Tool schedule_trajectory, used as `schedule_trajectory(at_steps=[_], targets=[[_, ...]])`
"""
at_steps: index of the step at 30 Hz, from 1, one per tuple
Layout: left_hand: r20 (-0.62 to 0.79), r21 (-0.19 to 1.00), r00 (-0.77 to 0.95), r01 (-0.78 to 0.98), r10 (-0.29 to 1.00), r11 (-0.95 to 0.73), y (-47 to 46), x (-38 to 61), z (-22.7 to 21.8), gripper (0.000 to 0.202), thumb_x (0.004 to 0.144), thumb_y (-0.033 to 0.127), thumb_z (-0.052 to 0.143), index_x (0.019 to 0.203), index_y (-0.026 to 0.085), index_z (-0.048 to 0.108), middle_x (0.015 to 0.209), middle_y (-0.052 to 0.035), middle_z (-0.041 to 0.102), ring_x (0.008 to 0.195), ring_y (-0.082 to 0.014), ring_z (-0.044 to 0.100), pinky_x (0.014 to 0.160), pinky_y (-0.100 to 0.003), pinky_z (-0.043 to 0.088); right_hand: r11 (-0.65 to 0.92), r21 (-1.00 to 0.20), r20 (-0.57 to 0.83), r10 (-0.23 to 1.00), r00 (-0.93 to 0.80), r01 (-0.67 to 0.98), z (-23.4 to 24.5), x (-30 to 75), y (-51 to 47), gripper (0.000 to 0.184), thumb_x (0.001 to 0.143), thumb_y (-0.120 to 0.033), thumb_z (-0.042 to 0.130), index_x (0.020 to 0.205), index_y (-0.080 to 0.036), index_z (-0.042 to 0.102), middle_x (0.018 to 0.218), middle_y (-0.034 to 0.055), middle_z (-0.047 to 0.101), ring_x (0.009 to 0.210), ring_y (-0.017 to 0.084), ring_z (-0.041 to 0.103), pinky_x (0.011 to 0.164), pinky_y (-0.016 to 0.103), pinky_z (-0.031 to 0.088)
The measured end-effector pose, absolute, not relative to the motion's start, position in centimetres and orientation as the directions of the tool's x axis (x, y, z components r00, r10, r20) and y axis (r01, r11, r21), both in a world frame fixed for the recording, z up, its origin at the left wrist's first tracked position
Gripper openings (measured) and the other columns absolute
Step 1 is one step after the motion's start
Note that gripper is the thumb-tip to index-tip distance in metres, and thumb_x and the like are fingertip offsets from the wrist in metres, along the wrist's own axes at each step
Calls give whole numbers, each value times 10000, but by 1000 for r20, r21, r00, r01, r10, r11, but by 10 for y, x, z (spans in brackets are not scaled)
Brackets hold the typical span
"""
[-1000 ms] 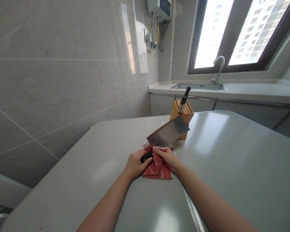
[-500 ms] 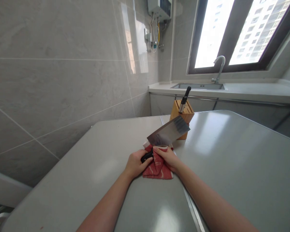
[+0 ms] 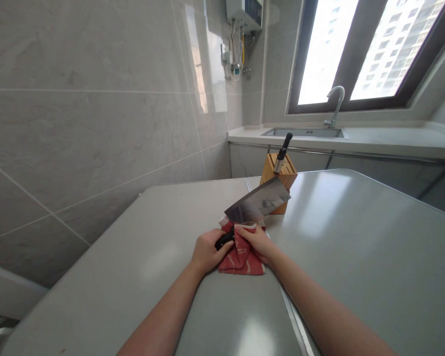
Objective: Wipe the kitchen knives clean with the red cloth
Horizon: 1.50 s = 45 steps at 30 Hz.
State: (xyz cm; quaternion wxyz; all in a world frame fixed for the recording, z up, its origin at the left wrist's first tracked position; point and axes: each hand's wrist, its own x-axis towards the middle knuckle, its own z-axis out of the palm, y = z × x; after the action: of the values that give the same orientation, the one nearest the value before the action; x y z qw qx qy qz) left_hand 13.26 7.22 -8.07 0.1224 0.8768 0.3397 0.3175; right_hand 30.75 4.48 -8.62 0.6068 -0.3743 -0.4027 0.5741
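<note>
My left hand [image 3: 206, 251] is wrapped round the black handle of a cleaver [image 3: 258, 201]. The broad steel blade tilts up and away to the right, its far end overlapping the wooden knife block in my view. My right hand [image 3: 257, 242] grips a red towel [image 3: 241, 262] with pale marks, pinching a fold of it against the cleaver where handle and blade meet. The towel's lower part hangs down to the table. Cloth and fingers hide the base of the blade.
The wooden knife block [image 3: 269, 168] stands on the pale table [image 3: 163, 222] beyond the cleaver, with a black-handled tool [image 3: 283, 153] in it. A tiled wall runs along the left. Behind are a counter with a sink [image 3: 307, 132] and a faucet [image 3: 337, 106].
Hands, cleaver and towel hold almost the same pose. Reflections on the blade differ slightly, and the whole view has shifted a tiny amount.
</note>
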Motion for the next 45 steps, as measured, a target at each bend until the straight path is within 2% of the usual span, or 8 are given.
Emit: schedule_trajectory(at_steps=[11, 24, 31, 45], targets=[[474, 435, 562, 520, 678, -735, 72, 132, -80, 248, 848, 407, 517, 857, 177, 609, 784, -50, 638, 707, -169, 578, 636, -259, 427, 69, -909, 66, 998, 23, -412, -84, 306, 44, 313, 662, -360, 742, 907, -179, 671, 952, 56, 704, 854, 189, 634, 843, 350, 467], [490, 424, 548, 529, 678, -735, 73, 133, -80, 245, 839, 409, 526, 845, 181, 614, 769, -50, 639, 694, -171, 577, 627, -262, 428, 90, -911, 83, 996, 36, -403, -84, 306, 44, 362, 636, -389, 750, 916, -175, 666, 932, 64, 702, 863, 209, 630, 848, 378, 467], [492, 444, 514, 547, 703, -710, 72, 132, -81, 248, 841, 415, 521, 870, 187, 613, 792, -50, 642, 709, -173, 580, 643, -266, 436, 100, -904, 90, 995, 43, -416, -85, 305, 44, 322, 648, -380, 745, 902, -199, 666, 896, 40, 705, 845, 202, 639, 843, 364, 466], [508, 465, 455, 570, 731, -678, 72, 133, -79, 248, 846, 411, 506, 840, 187, 613, 775, -46, 630, 713, -172, 573, 657, -271, 443, 123, -914, 111, 992, 54, -386, -83, 305, 43, 354, 676, -361, 728, 978, -206, 629, 973, 47, 687, 942, 216, 618, 912, 379, 444]])
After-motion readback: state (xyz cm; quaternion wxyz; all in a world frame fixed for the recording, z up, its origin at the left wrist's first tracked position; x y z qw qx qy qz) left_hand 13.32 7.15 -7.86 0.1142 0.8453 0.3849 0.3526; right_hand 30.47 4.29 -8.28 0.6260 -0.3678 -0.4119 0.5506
